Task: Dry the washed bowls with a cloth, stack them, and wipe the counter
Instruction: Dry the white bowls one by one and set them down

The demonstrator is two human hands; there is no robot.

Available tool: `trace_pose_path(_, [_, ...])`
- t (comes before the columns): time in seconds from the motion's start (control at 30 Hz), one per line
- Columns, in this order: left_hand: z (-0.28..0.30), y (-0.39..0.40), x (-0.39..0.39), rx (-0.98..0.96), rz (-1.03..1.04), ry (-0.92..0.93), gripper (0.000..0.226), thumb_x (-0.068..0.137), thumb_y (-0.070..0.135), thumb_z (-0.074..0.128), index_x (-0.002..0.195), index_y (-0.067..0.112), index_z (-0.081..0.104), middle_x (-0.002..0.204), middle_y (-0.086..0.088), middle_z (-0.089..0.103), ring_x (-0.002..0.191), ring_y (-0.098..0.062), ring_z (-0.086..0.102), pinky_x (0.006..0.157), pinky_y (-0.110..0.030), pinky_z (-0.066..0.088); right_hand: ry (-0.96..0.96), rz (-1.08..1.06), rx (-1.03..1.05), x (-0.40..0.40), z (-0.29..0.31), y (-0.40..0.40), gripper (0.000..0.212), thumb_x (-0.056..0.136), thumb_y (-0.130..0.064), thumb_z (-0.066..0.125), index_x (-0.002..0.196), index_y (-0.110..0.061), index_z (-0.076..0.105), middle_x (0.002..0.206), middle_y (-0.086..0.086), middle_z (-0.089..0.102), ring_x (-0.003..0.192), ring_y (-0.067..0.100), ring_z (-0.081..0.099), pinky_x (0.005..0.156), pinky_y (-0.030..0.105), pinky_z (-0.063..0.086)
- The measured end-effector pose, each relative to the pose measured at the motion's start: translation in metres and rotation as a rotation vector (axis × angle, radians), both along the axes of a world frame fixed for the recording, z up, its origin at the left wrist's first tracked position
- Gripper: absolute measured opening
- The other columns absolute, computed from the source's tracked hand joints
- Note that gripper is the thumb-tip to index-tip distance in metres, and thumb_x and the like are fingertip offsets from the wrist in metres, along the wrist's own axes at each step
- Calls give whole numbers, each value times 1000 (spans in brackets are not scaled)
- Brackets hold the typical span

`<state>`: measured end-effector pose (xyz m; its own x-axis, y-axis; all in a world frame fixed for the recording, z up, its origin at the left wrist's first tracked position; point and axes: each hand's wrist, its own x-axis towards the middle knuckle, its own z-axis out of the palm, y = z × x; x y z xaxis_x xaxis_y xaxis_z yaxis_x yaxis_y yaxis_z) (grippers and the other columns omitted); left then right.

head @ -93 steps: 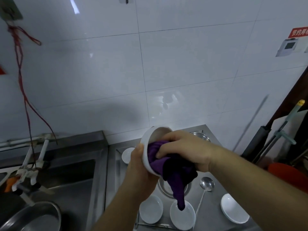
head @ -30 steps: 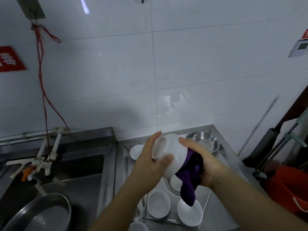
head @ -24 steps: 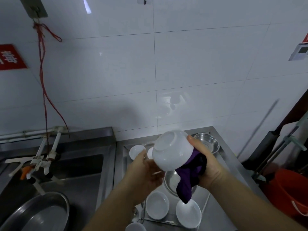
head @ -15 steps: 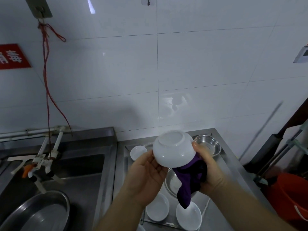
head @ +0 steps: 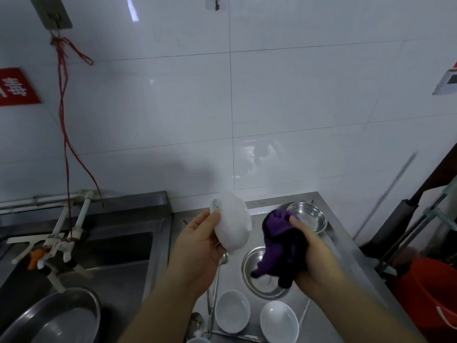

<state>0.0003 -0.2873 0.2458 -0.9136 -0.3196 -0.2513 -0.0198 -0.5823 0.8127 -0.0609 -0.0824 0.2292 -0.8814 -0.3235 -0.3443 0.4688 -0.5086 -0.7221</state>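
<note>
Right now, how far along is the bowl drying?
Nothing is stacked yet. In hand: the left hand holds a white bowl, the right hand the purple cloth, apart. Left: two small white bowls on the counter, stacking, wiping.

Left hand (head: 197, 246) raised, fingers curled around a bowl (head: 231, 225). Right hand (head: 311, 253) beside it, apart, gripping a cloth (head: 278, 246).

Glossy white tiled wall (head: 284, 100), catching a streak of ceiling light. Red sign (head: 14, 87) at left; red cord (head: 64, 125) hanging from a metal hook plate (head: 50, 12). Steel sink (head: 81, 256) below, with white taps (head: 59, 233). Orange bucket (head: 435, 293) at right.
</note>
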Motion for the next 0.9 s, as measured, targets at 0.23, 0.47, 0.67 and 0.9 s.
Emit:
trace_pose_path(0.23, [4, 26, 5, -309, -241, 41, 15, 93, 20, 75, 107, 21, 81, 110, -17, 79, 98, -29, 77, 79, -35, 63, 1422, 49, 742, -11, 46, -7, 48, 95, -27, 73, 141, -33, 63, 137, -17, 66, 130, 9, 61, 107, 22, 47])
trace_pose_path(0.47, [5, 22, 22, -317, -351, 88, 26, 96, 24, 66, 119, 22, 78, 122, -14, 76, 113, -31, 74, 91, -38, 61, 1350, 152, 853, -21, 43, -17, 42, 96, -38, 67, 136, -47, 60, 128, -26, 68, 120, 1, 65, 102, 20, 51])
trace_pose_path(0.67, [8, 19, 27, -224, -276, 145, 30, 89, 28, 77, 116, 15, 78, 119, -16, 74, 106, -30, 73, 86, -39, 61, 651, 36, 447, -36, 38, -20, 36, 102, -27, 68, 130, -50, 68, 112, -21, 75, 107, 11, 74, 93, 29, 62])
trace_pose_path(0.9, [5, 19, 19, 34, -106, 248, 34, 86, 27, 75, 119, 18, 79, 131, -15, 73, 118, -32, 72, 86, -41, 63, 202, -81, 153, -17, 27, -37, 16, 85, -33, 78, 100, -29, 82, 95, 8, 81, 72, 35, 69, 57, 41, 57])
